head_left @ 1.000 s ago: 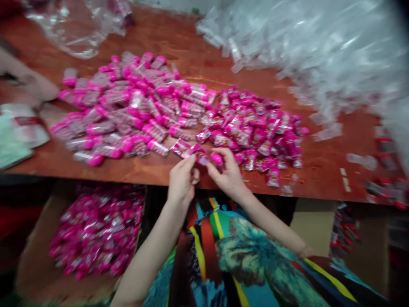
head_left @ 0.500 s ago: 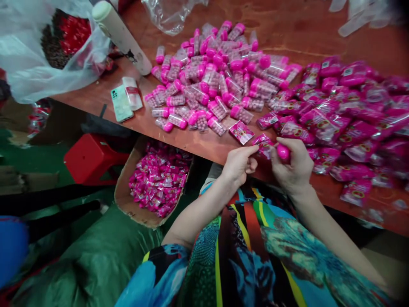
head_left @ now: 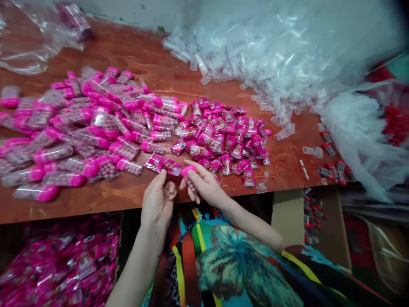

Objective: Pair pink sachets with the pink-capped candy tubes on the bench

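My right hand [head_left: 204,184] is closed around a small clear tube of pink balls with a pink cap [head_left: 188,171], tilted cap up. The thumb and forefinger of my left hand [head_left: 159,198] pinch the lower edge of a pink printed wrapper [head_left: 171,166], which lies at the tube's cap. A second flat pink wrapper [head_left: 154,162] lies just left of it on the table. A large heap of pink-capped tubes [head_left: 99,119] spreads to the left. To the right is a pile of tubes in pink wrappers [head_left: 228,136].
Clear empty tubes [head_left: 255,55] are heaped at the back right. A white plastic bag [head_left: 354,132] stands near red-capped tubes [head_left: 335,170]. Pink packets [head_left: 64,264] fill a box below the table edge, lower left. A cardboard box [head_left: 287,217] stands lower right.
My view has swung right, bringing the empty tubes and white bag into sight. The right hand still grips the tube; the tube's body now shows below its cap.
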The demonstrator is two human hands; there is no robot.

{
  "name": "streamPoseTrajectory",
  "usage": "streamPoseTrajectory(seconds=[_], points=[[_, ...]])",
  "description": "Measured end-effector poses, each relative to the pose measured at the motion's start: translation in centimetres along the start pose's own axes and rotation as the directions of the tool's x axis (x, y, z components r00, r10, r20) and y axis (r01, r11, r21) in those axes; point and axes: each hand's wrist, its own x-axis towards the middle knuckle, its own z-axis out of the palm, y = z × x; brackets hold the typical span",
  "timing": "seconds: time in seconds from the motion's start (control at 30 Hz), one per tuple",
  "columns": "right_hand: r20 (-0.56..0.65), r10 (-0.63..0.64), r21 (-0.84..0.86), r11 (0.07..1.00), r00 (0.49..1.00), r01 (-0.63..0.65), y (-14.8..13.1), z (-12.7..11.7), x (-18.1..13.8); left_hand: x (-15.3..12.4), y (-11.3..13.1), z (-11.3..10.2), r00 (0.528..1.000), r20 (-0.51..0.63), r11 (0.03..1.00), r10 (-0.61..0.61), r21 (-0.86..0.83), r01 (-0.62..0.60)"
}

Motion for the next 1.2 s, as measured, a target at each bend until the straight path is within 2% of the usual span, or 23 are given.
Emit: streamPoseTrajectory(seconds=[0.1, 0.3, 0.43, 0.7, 0.83, 1.0, 1.2], points=[[0.006, 0.002, -0.001, 1.000, 1.000, -0.002, 0.9, 0.4, 0.2, -0.2, -0.2, 0.1, 0.998, 0.058, 1.000, -0.009, 0.019, 0.008], [-0.054, -0.028, 0.029, 0.999, 0.998, 0.029, 1.9, 0.4, 0.8, -0.1, -0.1, -0.5, 0.991, 0.134, 1.000, -0.026, 0.013, 0.025], [-0.002, -0.060, 0.047, 0.997, 0.998, 0.060, 2.1, 0.1, 0.8, -0.1, -0.2, -0.8, 0.979, 0.194, 0.998, -0.063, 0.028, 0.059], [0.125, -0.079, -0.022, 0.996, 0.989, 0.082, 2.8, -0.6, 1.0, -0.6, 0.1, -0.4, 0.972, 0.234, 0.996, -0.026, 0.093, 0.004], [0.152, -0.090, -0.127, 0.986, 0.984, 0.109, 2.7, -1.1, 0.9, -0.8, 0.6, -0.2, 0.960, 0.257, 0.985, -0.115, 0.157, 0.076], [0.116, -0.143, -0.408, 0.895, 0.983, 0.178, 1.9, -1.8, 0.8, -0.5, 1.1, -0.2, 0.924, 0.300, 0.956, -0.238, 0.240, 0.168], [0.168, -0.078, -0.211, 0.971, 0.983, 0.113, 2.5, -1.9, -0.3, 0.0, 2.0, -0.2, 0.916, 0.350, 0.973, -0.196, 0.182, 0.139]])
